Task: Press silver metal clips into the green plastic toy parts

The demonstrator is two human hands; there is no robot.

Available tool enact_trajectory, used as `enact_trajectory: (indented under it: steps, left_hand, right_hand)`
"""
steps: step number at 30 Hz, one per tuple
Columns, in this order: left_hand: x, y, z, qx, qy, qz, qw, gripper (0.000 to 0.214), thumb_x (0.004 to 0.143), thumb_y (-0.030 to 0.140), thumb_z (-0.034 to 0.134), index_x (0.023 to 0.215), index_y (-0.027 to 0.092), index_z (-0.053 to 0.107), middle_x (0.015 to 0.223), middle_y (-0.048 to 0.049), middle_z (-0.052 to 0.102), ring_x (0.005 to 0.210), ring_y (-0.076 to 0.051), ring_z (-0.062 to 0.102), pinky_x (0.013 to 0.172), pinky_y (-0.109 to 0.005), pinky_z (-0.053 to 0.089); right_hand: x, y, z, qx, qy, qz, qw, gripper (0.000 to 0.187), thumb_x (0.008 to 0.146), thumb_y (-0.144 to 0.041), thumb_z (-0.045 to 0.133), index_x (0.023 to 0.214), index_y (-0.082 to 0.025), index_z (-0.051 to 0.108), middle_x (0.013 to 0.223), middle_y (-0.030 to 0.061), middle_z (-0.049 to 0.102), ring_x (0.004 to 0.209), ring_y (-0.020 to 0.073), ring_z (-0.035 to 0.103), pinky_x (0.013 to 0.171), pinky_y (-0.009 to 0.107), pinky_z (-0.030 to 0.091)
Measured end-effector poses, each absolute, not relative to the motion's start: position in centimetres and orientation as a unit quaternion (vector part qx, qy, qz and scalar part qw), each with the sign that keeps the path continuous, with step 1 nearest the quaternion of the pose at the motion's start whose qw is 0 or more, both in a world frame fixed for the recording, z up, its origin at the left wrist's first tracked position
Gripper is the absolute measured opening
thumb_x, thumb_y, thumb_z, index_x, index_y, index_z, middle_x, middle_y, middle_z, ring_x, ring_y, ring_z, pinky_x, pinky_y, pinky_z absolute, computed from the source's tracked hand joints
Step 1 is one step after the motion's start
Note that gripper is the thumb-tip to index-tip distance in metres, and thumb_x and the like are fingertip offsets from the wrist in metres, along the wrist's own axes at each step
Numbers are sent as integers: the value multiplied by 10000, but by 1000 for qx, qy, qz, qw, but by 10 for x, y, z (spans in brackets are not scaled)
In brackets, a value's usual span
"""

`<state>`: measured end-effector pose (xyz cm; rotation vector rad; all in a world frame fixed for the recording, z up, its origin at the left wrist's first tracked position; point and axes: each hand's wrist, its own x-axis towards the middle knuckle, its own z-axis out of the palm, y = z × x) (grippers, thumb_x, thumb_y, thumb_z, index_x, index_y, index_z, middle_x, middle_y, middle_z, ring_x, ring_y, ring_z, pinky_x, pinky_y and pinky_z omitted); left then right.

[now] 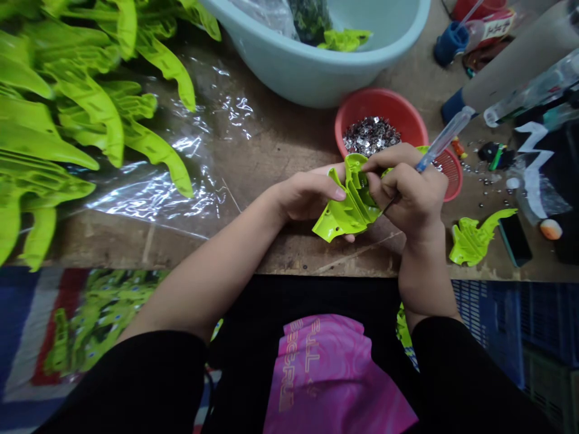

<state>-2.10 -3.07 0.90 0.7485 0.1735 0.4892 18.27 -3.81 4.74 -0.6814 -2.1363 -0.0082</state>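
Observation:
My left hand (312, 196) is closed round a lime-green plastic shell half (346, 208), its ribbed hollow side facing up, the thumb pressed on its edge. My right hand (409, 187) grips a slim tool with a clear and blue handle (446, 138); a thin dark shaft shows below the fingers, but its tip is hard to make out. The right thumb and forefinger are pinched inside the shell's upper end. Whether they hold a small piece there is hidden. Just behind the hands, a red basket (409, 105) contains many small shiny metal pieces (371, 135).
Many green shells (104, 102) are heaped on clear plastic sheet (158, 205) at left. A pale blue basin (289, 69) stands behind. At right lie another green shell (477, 238), a phone (515, 241), loose metal bits (486, 181) and clear tubes (534, 90). The table edge (316, 268) is near my body.

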Motion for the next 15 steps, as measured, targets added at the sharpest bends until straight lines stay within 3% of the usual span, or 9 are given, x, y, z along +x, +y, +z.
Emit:
enact_trajectory:
  steps: [6, 15]
  left_hand:
    - [-21, -30, 7, 363, 77, 230, 899, 497, 658, 308, 755, 1119, 159, 646, 952, -88, 811, 816, -266, 810, 1033, -575, 664]
    - [-20, -29, 5, 373, 83, 226, 896, 702, 661, 327, 759, 1325, 169, 593, 1018, -111, 824, 806, -281, 810, 998, -579, 666]
  right_hand:
    - [183, -41, 45, -267, -862, 10, 431, 291, 983, -155, 596, 752, -231, 436, 942, -16, 758, 778, 113, 698, 656, 274, 582]
    - [186, -36, 47, -253, -875, 16, 412, 280, 1017, -205, 605, 778, -243, 465, 944, -14, 770, 800, 135, 711, 684, 309, 605]
